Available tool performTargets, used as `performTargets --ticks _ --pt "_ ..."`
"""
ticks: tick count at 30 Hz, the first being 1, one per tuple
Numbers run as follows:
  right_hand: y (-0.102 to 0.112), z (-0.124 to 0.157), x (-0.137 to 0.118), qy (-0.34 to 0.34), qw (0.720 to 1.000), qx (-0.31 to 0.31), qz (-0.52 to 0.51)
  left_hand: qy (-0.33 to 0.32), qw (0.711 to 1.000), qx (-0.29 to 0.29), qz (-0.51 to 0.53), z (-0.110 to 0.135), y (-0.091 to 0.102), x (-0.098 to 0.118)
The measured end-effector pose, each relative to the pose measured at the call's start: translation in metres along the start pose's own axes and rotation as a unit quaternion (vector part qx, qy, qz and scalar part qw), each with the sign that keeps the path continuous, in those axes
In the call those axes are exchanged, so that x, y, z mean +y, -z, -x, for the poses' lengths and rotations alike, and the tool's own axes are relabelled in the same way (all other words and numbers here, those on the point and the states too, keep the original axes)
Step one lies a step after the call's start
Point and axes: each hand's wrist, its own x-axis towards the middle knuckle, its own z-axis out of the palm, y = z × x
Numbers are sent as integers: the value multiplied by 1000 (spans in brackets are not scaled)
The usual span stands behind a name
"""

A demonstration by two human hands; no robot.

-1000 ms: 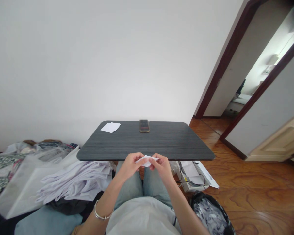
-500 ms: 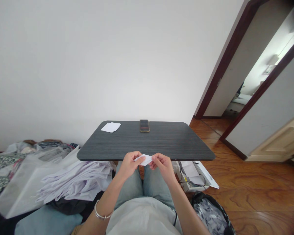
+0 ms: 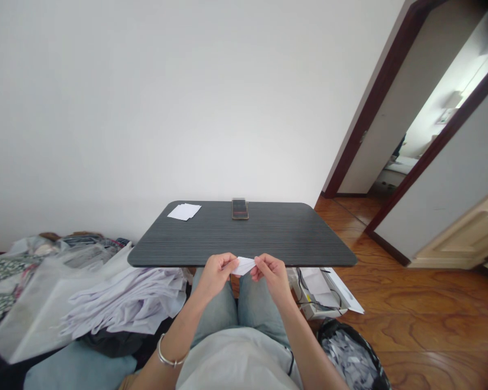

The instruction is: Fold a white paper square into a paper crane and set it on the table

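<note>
The small folded white paper piece [image 3: 244, 266] is held between the two hands, at the near edge of the dark grey wood-grained rectangular tabletop with rounded corners [image 3: 244, 236], above the lap. The left hand [image 3: 218, 272] has a closed grip on one end of the paper piece, its thumb laid over the top. The right hand [image 3: 271, 272] pinches the opposite pointed end between thumb and fingers. The paper piece spans the gap between the fingertips, and faint lines run across its surface. A shiny silver-coloured bangle [image 3: 166, 357] circles the left forearm.

At the far left corner of the tabletop lie several overlapping flat white paper sheets [image 3: 184, 211], well apart from the hands. Near the middle of the far edge is a dark rectangular phone-like object with a brownish rim [image 3: 239, 209].

Below the paper piece are legs in faded light-blue jeans [image 3: 215, 319]. To the left lies a heap of rumpled pale-lilac fabric [image 3: 126, 303]. To the right, on the brown wood-patterned floor [image 3: 427, 325], are an open white box with dark cables [image 3: 322, 313] and a black plastic bag filled with greyish-white scraps [image 3: 353, 360].
</note>
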Motion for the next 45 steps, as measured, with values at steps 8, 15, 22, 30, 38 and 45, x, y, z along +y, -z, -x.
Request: performTargets --ticks 8,15,22,30,38,45 --pt "2 0 1 10 1000 8 22 -7 999 -8 -33 0 0 1" --pt "0 -2 5 4 999 -16 28 -12 999 -23 -33 -1 -1 5" --pt "1 -3 7 5 1000 1 24 25 999 -29 13 0 -1 2" --pt "-2 -2 4 -31 999 -14 1 6 1000 -9 -23 1 -2 6" --pt "-3 -1 3 -18 1000 -8 6 -18 999 -35 -31 4 -4 6" --pt "-4 1 3 -6 999 -26 33 5 995 -44 84 1 -6 6"
